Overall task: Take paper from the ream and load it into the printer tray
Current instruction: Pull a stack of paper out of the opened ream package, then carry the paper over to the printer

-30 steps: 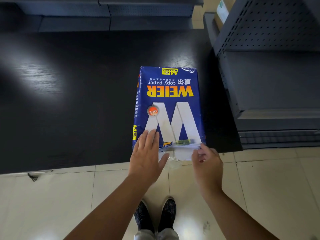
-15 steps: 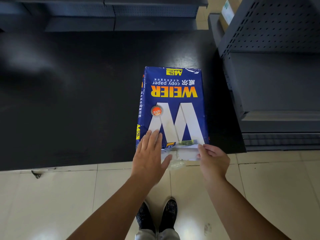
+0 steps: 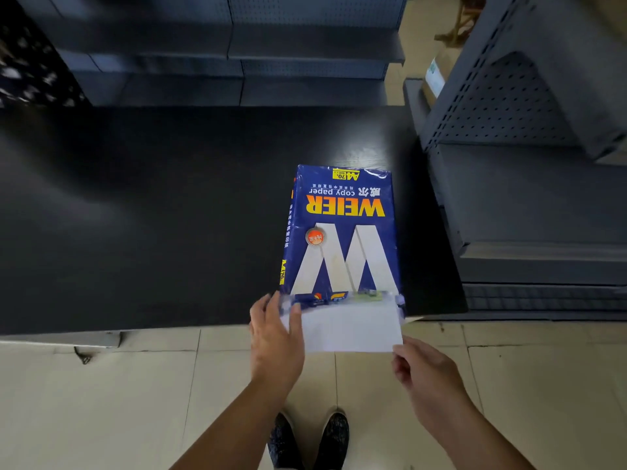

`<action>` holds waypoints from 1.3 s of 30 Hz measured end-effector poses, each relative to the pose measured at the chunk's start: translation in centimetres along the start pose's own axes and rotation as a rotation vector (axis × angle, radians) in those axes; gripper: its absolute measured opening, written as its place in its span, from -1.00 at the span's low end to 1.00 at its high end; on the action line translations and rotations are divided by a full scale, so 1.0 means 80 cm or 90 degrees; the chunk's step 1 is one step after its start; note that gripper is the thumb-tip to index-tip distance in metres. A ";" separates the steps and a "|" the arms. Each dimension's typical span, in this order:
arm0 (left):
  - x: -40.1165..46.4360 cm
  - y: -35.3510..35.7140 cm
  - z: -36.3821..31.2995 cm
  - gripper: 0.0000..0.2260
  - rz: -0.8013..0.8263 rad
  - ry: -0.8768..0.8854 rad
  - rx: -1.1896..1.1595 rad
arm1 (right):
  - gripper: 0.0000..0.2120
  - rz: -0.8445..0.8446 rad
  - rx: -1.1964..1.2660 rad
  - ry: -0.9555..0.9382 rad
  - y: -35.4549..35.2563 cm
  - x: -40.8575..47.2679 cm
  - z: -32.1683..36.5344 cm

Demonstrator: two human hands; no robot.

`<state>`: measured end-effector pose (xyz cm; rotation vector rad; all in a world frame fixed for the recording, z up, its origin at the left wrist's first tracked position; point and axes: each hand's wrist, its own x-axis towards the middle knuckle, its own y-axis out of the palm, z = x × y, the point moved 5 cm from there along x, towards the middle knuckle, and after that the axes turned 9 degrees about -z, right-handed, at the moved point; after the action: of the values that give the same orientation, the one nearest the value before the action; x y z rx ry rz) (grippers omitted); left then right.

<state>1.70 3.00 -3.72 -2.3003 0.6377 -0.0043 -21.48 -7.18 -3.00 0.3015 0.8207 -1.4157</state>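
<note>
A blue ream of copy paper (image 3: 342, 228), marked WEIER, lies on the black table (image 3: 152, 215) with its open end at the near edge. White paper (image 3: 349, 329) sticks out of that open end, past the table edge. My left hand (image 3: 276, 340) rests on the left side of the paper and the wrapper's lip. My right hand (image 3: 427, 371) pinches the paper's near right corner. No printer tray can be made out.
Grey metal perforated shelving (image 3: 529, 137) stands right of the table, and more dark shelving (image 3: 230, 52) lies behind it. The floor (image 3: 101, 401) is pale tile, with my shoes (image 3: 308, 439) below the table edge.
The paper has slid out of the ream toward me. My left hand moved off the top of the wrapper to the left edge; my right hand drew back with the corner.
</note>
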 end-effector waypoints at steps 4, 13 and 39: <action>-0.002 -0.003 0.020 -0.60 0.052 -0.068 -0.006 | -0.89 0.015 -0.054 0.042 -0.018 -0.024 -0.017; -0.048 -0.027 0.033 -0.58 0.088 -0.014 0.008 | -0.67 0.006 -0.083 -0.033 -0.004 -0.029 -0.027; -0.379 -0.264 0.138 -0.57 -0.176 -0.087 -0.146 | -0.51 0.188 -0.132 -0.316 -0.058 -0.324 -0.123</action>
<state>-13.42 36.57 7.69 -2.5664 0.2580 0.0999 -27.58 17.71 8.50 -0.0886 0.4818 -1.0527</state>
